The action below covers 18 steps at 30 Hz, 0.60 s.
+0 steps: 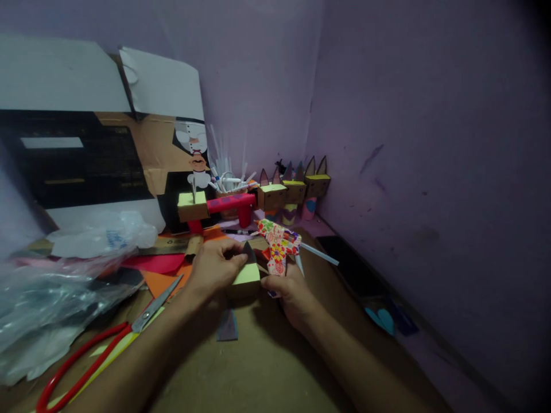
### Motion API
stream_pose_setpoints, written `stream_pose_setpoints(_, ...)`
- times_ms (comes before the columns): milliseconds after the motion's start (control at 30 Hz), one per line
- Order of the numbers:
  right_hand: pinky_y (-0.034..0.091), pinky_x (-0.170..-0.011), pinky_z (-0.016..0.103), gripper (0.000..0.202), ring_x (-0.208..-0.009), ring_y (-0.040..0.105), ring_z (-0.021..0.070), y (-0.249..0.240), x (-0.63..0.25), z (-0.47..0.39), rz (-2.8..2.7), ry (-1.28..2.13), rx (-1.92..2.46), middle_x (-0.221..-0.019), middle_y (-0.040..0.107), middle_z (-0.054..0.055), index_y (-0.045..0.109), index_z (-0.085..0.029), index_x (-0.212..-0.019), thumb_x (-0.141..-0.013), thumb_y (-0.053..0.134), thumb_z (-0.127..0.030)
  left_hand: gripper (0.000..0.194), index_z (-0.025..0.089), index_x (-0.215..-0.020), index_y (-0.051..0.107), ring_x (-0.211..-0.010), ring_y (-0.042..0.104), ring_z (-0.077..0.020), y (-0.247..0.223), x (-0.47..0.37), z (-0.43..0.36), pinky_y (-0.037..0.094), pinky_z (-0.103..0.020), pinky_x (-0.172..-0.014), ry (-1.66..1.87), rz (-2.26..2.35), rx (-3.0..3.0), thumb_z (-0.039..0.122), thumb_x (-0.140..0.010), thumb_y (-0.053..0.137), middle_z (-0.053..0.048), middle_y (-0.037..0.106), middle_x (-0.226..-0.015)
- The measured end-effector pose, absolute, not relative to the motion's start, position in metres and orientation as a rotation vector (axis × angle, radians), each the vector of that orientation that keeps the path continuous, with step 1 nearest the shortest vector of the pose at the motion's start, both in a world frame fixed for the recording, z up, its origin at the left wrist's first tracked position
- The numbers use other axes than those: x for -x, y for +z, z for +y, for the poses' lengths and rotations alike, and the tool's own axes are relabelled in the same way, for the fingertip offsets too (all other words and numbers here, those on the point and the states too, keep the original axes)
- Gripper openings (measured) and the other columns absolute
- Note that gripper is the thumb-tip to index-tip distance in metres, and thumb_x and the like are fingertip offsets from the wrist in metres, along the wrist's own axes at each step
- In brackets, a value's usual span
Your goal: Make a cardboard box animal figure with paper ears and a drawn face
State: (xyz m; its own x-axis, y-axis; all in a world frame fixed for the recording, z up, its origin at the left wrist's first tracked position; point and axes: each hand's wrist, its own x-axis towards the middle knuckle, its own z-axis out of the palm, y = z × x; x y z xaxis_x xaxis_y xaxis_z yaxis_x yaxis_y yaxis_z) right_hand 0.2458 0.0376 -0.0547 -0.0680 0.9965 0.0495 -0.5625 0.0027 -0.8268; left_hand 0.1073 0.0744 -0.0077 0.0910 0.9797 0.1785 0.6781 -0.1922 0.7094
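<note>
My left hand pinches a dark triangular paper ear at the top of a small cardboard box with a yellow-green upper face. In my right hand is a hot glue gun with a flowered pattern, its nozzle pointing left and a glue stick sticking out of its back. The thumb of that hand lies close to the box's right edge; whether it touches is unclear. A grey paper piece lies on the cardboard sheet just below the box.
Red-handled scissors and crumpled clear plastic lie at the left. Behind stand several box heads with ears, a red tube figure and a basket of white sticks. Light-blue cutouts are at the right, near the wall.
</note>
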Motion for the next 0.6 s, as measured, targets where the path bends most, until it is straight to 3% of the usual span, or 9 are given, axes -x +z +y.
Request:
stream_pose_setpoints(167,0.051,-0.072,0.034,0.050,-0.096,0.064,0.0289,-0.057,-0.245,0.037,-0.835,1.439,0.718,-0.101,0.071,0.007,0.060,-0.021,-0.096,-0.047,0.057,-0.010,0.017,0.015,-0.069,0.070,-0.058,0.055,-0.0166,-0.004,-0.108,0.074,0.040,-0.028,-0.056,0.874,1.596,-1.948,0.025,-0.063,0.058,-0.002,0.064,-0.061)
stream_pose_setpoints(367,0.053,-0.079,0.037,0.043,-0.100,0.064,0.0289,-0.058,-0.246,0.040,-0.792,1.397,0.751,-0.103,0.071,0.008,0.061,-0.020,-0.092,-0.049,0.065,-0.014,0.014,0.016,-0.069,0.070,-0.057,0.054,-0.0154,-0.003,-0.107,0.074,0.038,-0.027,-0.055,0.877,1.601,-1.976,0.024,-0.064,0.059,-0.001,0.064,-0.060)
stream_pose_setpoints(467,0.054,-0.074,0.035,0.038,-0.088,0.067,0.0261,-0.057,-0.249,0.043,-0.781,1.291,0.901,-0.091,0.072,0.008,0.062,-0.018,-0.086,-0.048,0.069,-0.017,0.013,0.017,-0.069,0.070,-0.057,0.054,-0.0147,-0.005,-0.105,0.075,0.038,-0.026,-0.055,0.886,1.593,-1.972,0.023,-0.063,0.061,0.000,0.063,-0.059)
stream_pose_setpoints(600,0.050,-0.054,0.028,0.037,-0.062,0.064,0.0177,-0.053,-0.254,0.052,-0.796,1.175,1.029,-0.078,0.070,0.002,0.059,-0.019,-0.084,-0.049,0.070,-0.018,0.013,0.017,-0.069,0.071,-0.060,0.056,-0.0152,-0.010,-0.103,0.078,0.040,-0.026,-0.056,0.911,1.560,-1.967,0.023,-0.063,0.061,0.001,0.064,-0.059)
